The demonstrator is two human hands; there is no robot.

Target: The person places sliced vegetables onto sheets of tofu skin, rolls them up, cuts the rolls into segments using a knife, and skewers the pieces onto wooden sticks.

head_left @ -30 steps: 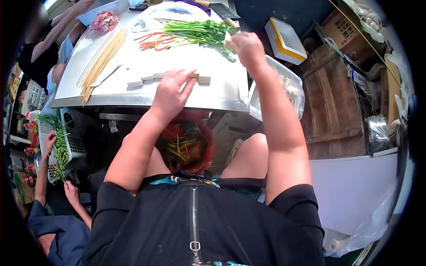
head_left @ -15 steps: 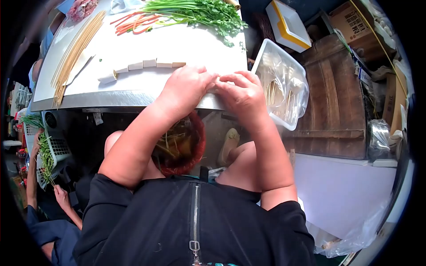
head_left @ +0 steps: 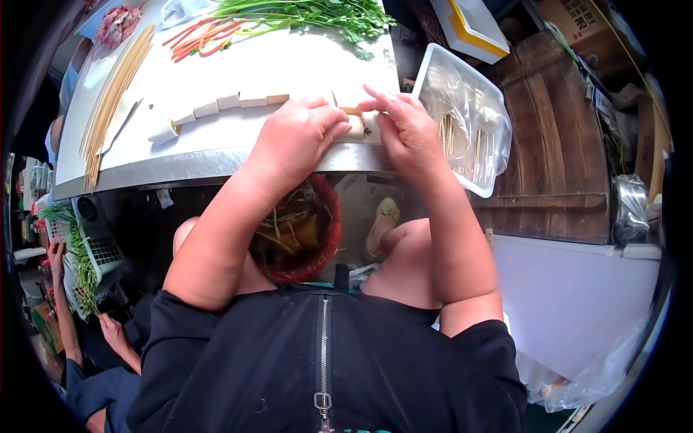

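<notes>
Near the front edge of the white table (head_left: 216,65), my left hand (head_left: 307,133) is closed, its fingers on the left part of a pale roll (head_left: 355,128). Dark green bits show at the roll's right end. My right hand (head_left: 406,126) is just right of the roll, with its fingers apart and its index finger raised near a pale sheet piece (head_left: 346,101). A row of pale rolled pieces (head_left: 206,107) runs leftward from my left hand. Behind lie green herbs (head_left: 325,18) and red strips (head_left: 202,36).
Long wooden skewers (head_left: 115,101) and a knife (head_left: 119,126) lie at the table's left. A plastic-lined white bin (head_left: 465,108) stands right of the table; a red basin (head_left: 299,231) is below. At lower left, a co-worker's hands (head_left: 115,332) hold greens (head_left: 83,267).
My hands have moved apart, and the roll between them now shows. My right hand has opened. The whole view has shifted slightly.
</notes>
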